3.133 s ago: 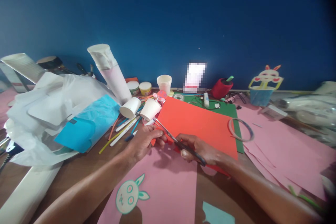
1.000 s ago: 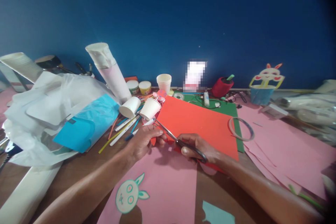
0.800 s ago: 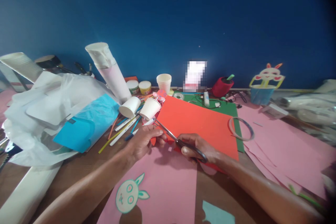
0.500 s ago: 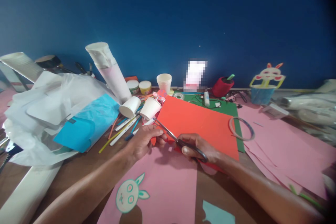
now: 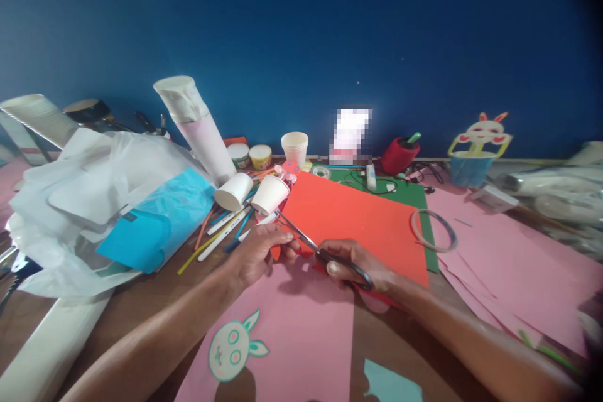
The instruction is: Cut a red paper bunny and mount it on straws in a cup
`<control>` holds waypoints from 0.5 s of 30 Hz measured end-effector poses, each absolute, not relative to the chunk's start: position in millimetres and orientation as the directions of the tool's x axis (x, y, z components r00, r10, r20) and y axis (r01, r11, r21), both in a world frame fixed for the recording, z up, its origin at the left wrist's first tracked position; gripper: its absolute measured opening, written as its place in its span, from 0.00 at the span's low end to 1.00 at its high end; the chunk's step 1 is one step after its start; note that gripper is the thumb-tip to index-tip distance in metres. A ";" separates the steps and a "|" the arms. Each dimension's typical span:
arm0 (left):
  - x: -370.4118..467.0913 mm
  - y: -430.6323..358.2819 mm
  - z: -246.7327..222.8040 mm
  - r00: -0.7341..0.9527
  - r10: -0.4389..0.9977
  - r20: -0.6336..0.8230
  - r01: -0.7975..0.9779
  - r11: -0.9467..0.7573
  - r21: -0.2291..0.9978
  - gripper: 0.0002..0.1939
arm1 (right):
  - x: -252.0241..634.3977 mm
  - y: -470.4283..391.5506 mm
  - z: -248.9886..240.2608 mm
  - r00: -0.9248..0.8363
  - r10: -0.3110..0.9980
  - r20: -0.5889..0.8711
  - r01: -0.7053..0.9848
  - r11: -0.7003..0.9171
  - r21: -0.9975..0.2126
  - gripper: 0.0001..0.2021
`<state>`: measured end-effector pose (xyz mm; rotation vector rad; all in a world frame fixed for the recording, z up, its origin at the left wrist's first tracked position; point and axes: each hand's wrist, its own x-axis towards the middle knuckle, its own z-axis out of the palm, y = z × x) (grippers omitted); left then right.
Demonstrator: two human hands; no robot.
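While little has shifted, the right hand (image 5: 347,262) grips scissors (image 5: 306,240), the left hand (image 5: 261,250) red paper (image 5: 276,253) beside them. Progress seems slight.

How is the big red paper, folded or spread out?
Spread out: the red paper shows one broad face over the green sheet, with no fold visible. The right hand hides part of its near edge.

No legible lettering, numbers or signs anywhere
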<state>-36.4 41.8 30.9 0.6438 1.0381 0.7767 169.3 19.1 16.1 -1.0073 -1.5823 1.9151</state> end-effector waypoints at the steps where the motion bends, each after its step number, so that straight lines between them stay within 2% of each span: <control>1: -36.5 41.8 30.8 0.297 0.811 -0.503 -0.251 0.575 0.779 0.04 | 169.2 19.2 16.0 -0.629 0.738 -0.245 0.099 -0.236 -0.967 0.23; 15: -37.3 42.2 34.7 0.293 0.809 -0.509 -0.229 0.576 0.785 0.03 | 169.9 19.5 16.4 -0.631 0.734 -0.251 0.106 -0.238 -0.965 0.20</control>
